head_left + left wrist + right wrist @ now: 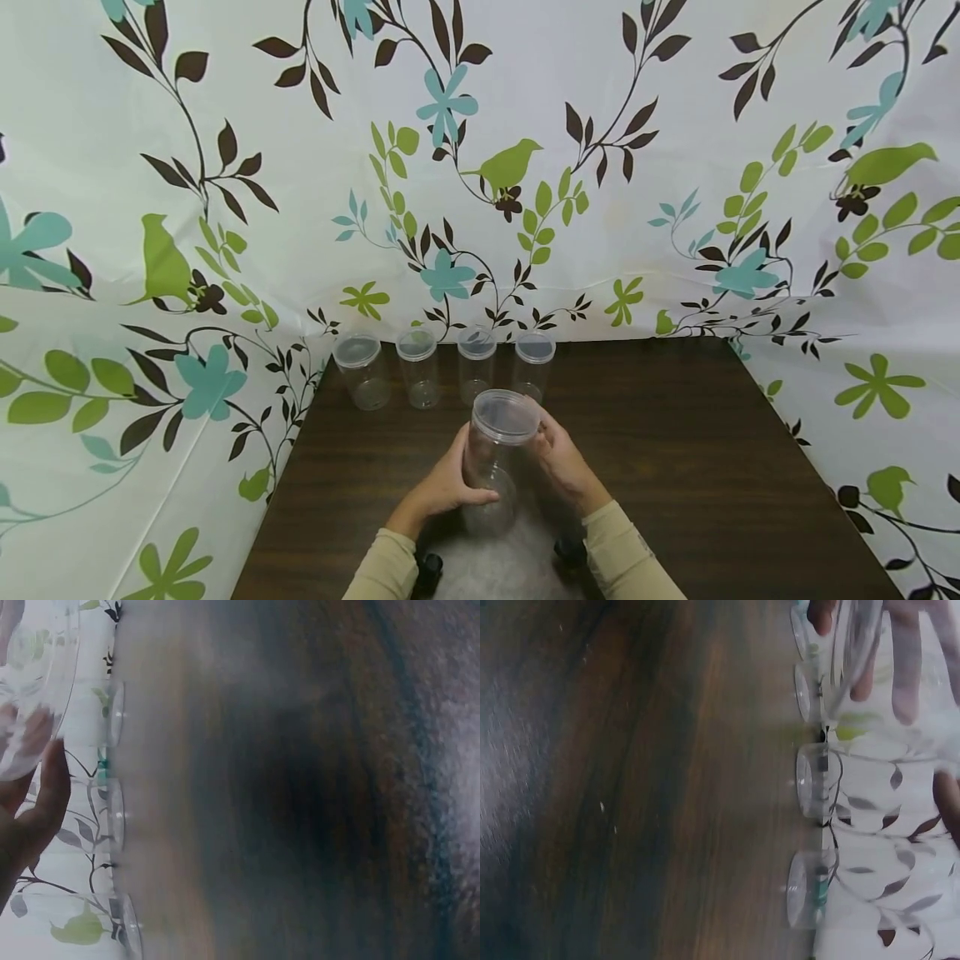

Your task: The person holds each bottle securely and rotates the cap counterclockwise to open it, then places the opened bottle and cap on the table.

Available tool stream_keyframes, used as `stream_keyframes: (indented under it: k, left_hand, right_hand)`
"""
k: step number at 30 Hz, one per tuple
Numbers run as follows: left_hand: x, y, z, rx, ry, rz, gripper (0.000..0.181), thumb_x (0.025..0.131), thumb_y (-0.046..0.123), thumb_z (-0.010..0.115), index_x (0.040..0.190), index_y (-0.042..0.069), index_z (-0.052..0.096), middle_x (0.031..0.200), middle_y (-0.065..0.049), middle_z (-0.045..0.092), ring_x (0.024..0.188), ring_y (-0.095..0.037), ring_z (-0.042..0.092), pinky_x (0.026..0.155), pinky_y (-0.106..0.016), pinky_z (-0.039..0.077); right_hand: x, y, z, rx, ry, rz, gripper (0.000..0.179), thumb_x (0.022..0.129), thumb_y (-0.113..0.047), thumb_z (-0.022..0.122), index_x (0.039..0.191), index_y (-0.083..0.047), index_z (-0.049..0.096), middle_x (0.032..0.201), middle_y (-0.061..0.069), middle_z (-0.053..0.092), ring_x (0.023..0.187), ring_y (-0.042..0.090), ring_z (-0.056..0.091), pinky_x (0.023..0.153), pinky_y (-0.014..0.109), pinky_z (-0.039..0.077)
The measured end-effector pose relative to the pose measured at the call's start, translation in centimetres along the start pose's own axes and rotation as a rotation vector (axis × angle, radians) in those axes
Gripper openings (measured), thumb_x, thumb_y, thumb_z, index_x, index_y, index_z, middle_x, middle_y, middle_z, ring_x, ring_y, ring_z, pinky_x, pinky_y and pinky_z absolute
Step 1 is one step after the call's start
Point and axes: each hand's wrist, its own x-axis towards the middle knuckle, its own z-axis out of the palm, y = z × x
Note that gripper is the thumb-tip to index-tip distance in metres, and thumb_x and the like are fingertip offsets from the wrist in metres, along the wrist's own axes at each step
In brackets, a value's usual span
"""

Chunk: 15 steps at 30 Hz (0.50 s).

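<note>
A clear plastic jar (pixel 504 450) with a translucent lid (pixel 507 416) is held between both hands above the table, tilted slightly. My left hand (pixel 448 482) grips its left side, thumb across the front of the lower wall. On the opposite side, my right hand (pixel 564 460) holds the jar near the upper wall, its fingers partly hidden behind it. The left wrist view catches the jar's clear base (pixel 34 690) and the left thumb (pixel 52 780) at the edge. Through the clear plastic, fingers (pixel 906 667) show in the right wrist view.
Several similar lidded jars stand in a row at the table's back left, including the leftmost jar (pixel 363 372) and the rightmost jar (pixel 534 367). Dark wooden tabletop (pixel 697 467) extends to the right. A patterned cloth (pixel 600 233) hangs behind and along the sides.
</note>
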Motion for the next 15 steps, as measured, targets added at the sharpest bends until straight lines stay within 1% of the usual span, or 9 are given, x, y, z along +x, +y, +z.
stream_keyframes:
  k: [3,5,6,8,11,13,15]
  left_hand:
    - [0.1,-0.4,-0.1,0.07,0.094,0.002,0.124,0.066,0.016,0.096,0.161,0.015,0.016,0.159,-0.011,0.036,0.14,-0.024,0.041,0.116,-0.043,0.031]
    - [0.1,-0.7,-0.1,0.109,0.148,0.009,0.125,0.065,0.016,0.097,0.16,0.012,0.017,0.158,-0.013,0.037,0.141,-0.025,0.041,0.115,-0.048,0.032]
    - [0.2,-0.8,-0.1,0.129,0.173,0.019,0.124,0.065,0.015,0.097,0.16,0.009,0.017,0.158,-0.015,0.038,0.141,-0.027,0.041,0.114,-0.051,0.033]
    - [0.3,-0.9,0.0,0.174,0.214,0.035,0.125,0.064,0.017,0.098,0.159,0.007,0.018,0.157,-0.017,0.039,0.141,-0.029,0.042,0.113,-0.053,0.035]
    - [0.5,-1.0,0.4,0.263,0.265,0.061,0.124,0.062,0.021,0.099,0.159,0.006,0.022,0.154,-0.017,0.044,0.138,-0.031,0.045,0.11,-0.054,0.038]
    - [0.5,-0.9,0.7,0.326,0.286,0.062,0.124,0.061,0.025,0.099,0.159,0.01,0.025,0.151,-0.015,0.047,0.136,-0.03,0.049,0.108,-0.052,0.041]
    - [0.5,-0.6,1.0,0.375,0.297,0.063,0.123,0.06,0.027,0.099,0.158,0.013,0.026,0.148,-0.015,0.05,0.132,-0.03,0.052,0.105,-0.053,0.043]
  right_hand:
    - [-0.1,-0.2,1.3,-0.127,0.179,0.02,0.081,0.104,-0.036,0.057,0.158,0.008,0.014,0.16,0.034,0.021,0.145,0.03,0.034,0.105,0.021,0.041]
    - [-0.2,-0.4,2.4,-0.212,0.277,0.028,0.078,0.103,-0.027,0.061,0.157,0.009,0.018,0.159,0.033,0.025,0.141,0.04,0.037,0.101,0.022,0.044]
    - [-0.2,-0.5,2.9,-0.246,0.311,0.034,0.079,0.102,-0.025,0.064,0.157,0.008,0.018,0.158,0.034,0.026,0.139,0.044,0.04,0.099,0.024,0.046]
    - [-0.1,-0.6,3.9,-0.277,0.348,0.045,0.086,0.099,-0.025,0.069,0.158,0.007,0.016,0.158,0.034,0.025,0.135,0.05,0.044,0.098,0.028,0.048]
    - [0.0,-0.5,5.1,-0.283,0.374,0.064,0.099,0.094,-0.031,0.074,0.16,0.003,0.008,0.158,0.034,0.025,0.131,0.051,0.048,0.097,0.032,0.051]
    - [0.2,-0.3,5.6,-0.263,0.404,0.066,0.105,0.092,-0.03,0.077,0.161,0.001,0.005,0.158,0.032,0.028,0.132,0.048,0.048,0.097,0.03,0.049]
    - [0.4,-0.2,6.1,-0.244,0.452,0.052,0.105,0.091,-0.026,0.079,0.16,0.001,0.005,0.155,0.031,0.033,0.132,0.045,0.049,0.098,0.026,0.047]
